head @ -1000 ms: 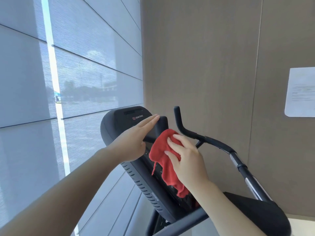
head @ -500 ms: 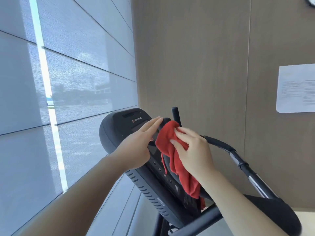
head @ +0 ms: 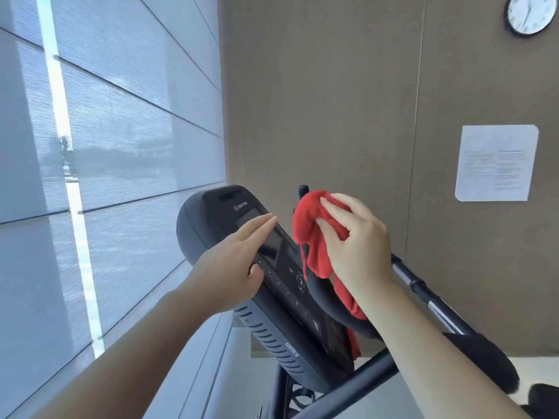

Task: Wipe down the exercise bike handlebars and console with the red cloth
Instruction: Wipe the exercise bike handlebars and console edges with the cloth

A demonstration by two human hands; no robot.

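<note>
**Hands at console and handlebars: red cloth in right-hand grip**

Both bare forearms are reaching up and forward from the lower edge of the view. The left hand [head: 233, 267] is lying flat against the face of the console [head: 208, 219]. Its fingers are straight, close together and pointing up toward the screen, with the thumb resting by the button row. It is holding nothing.

The right hand [head: 358, 246] is arching over the red cloth [head: 307, 225]. Its fingers are curling into the bunched fabric and gripping it against the upper part of the handlebars [head: 328, 302], just right of the console. A loose tail of the cloth is hanging down behind the curved black loop of the bar, and its end is showing below that loop. The bar's upright tip is poking out just above the cloth. A chrome-and-black section is running down to the right beneath the right wrist.

To the left, window blinds [head: 121, 131] are letting daylight through. Beyond, on the brown wall [head: 332, 101], a printed sheet [head: 496, 163] is hanging at right, its text too small to read. A round clock [head: 527, 13] is sitting in the top corner.
</note>
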